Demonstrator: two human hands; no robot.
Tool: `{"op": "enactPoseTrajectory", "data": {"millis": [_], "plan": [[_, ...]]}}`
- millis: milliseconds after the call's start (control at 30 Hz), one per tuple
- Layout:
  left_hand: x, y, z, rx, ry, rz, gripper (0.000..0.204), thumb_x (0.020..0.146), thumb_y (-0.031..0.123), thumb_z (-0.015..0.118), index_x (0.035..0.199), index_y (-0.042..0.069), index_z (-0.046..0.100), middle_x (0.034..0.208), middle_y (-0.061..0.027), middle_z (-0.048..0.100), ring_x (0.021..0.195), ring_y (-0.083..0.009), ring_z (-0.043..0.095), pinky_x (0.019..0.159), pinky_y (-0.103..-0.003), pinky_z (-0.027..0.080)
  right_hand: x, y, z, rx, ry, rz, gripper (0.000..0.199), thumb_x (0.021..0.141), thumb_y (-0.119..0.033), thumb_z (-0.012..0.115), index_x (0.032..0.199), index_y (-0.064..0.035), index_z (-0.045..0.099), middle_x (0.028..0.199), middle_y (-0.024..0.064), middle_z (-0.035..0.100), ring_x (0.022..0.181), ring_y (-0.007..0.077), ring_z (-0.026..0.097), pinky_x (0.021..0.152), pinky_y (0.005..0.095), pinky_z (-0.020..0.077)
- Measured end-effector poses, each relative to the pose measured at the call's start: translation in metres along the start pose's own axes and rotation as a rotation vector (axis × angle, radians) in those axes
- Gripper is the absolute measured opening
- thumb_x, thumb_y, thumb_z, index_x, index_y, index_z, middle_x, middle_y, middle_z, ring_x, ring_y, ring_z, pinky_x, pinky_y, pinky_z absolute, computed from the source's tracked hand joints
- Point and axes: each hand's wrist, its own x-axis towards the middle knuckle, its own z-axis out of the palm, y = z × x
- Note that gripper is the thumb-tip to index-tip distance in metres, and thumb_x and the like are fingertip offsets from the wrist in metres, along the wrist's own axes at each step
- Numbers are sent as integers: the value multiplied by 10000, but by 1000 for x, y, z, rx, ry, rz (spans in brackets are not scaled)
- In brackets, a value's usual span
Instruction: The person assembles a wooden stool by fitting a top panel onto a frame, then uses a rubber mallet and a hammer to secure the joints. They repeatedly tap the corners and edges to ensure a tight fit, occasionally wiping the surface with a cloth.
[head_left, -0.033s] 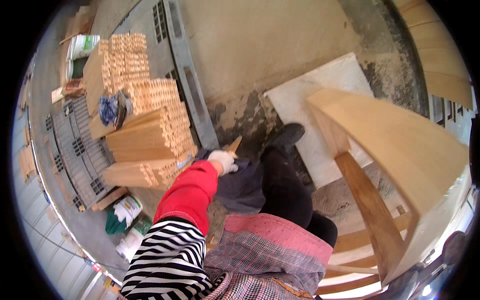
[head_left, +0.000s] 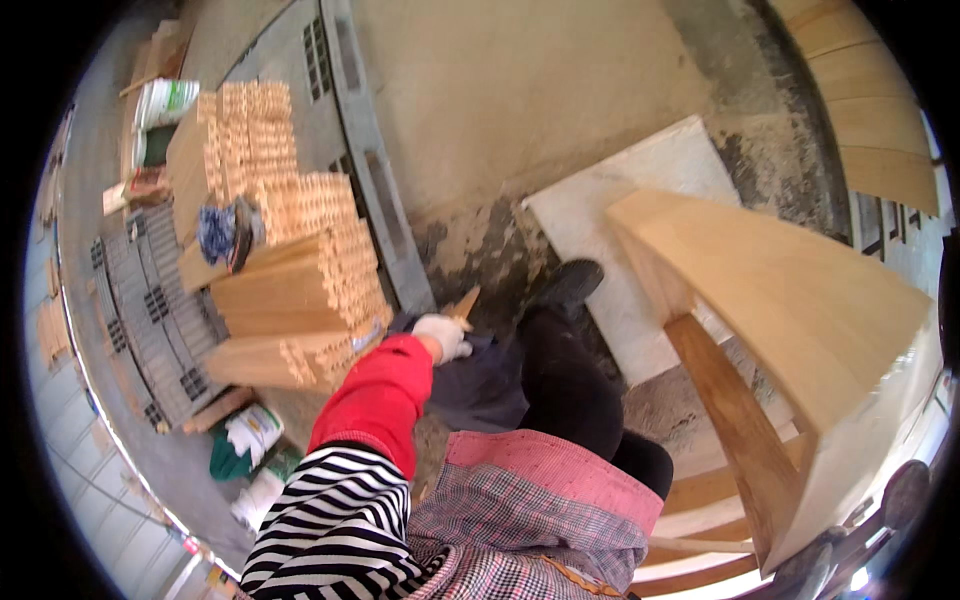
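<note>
My left hand (head_left: 441, 337), in a white glove below a red sleeve, reaches ahead, low beside the stacked wood. Its fingers are curled, but what lies inside them is hidden. Dark grey cloth (head_left: 478, 388) hangs right under and beside this hand, touching it. Just past the fingers a small pointed piece of wood (head_left: 465, 303) sticks out; whether the hand grips it or the cloth, I cannot tell. My right hand is out of sight. To the right stands a pale wooden frame (head_left: 770, 290) with a darker brown crosspiece (head_left: 735, 430).
Stacks of grooved wooden strips (head_left: 300, 290) rise at the left, with a blue bundle (head_left: 217, 232) on top. A grey plastic pallet (head_left: 375, 190) lies beyond. White buckets (head_left: 255, 430) stand at the lower left. A white board (head_left: 640, 200) lies on the floor near my dark shoe (head_left: 570, 282).
The view has tilted slightly, so the stacks and floor appear a little lower. My left hand stays by the cloth and the pointed wood, its fingers still curled.
</note>
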Motion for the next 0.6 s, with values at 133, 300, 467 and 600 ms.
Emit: {"op": "enactPoseTrajectory", "data": {"millis": [133, 300, 467, 600], "plan": [[8, 8, -11, 46, -134, -20, 479, 849, 463, 652, 1274, 241, 637, 1090, -118, 713, 1029, -293, 677, 872, -420, 533, -17, -24, 32, 222, -109, -47, 271, 951, -176, 535, 1118, 35, 567, 708, -14, 461, 559, 64, 388, 488, 192, 302], [27, -18, 11, 193, -104, 185, 331, 868, 374, 578, 1003, 113, 730, 983, -170, 719, 924, -346, 693, 763, -467, 538, -7, 3, 7, 234, -242, -92, 386, 902, -305, 629, 1121, -1, 541, 704, -3, 517, 533, 75, 487, 472, 202, 392], [80, -88, 17, 234, -130, 211, 354, 837, 374, 625, 1039, 99, 721, 1030, -177, 707, 986, -320, 681, 821, -421, 529, -38, 4, 18, 303, -148, -181, 527, 826, -368, 712, 1125, 31, 545, 660, 26, 532, 435, 109, 465, 376, 242, 370], [78, -77, -33, 382, -7, 196, 323, 859, 328, 613, 1046, 83, 709, 1013, -166, 696, 973, -295, 669, 822, -405, 523, -61, -5, 2, 316, -196, -254, 448, 813, -332, 738, 1021, 39, 599, 688, 60, 589, 506, 141, 542, 429, 294, 436]]}}
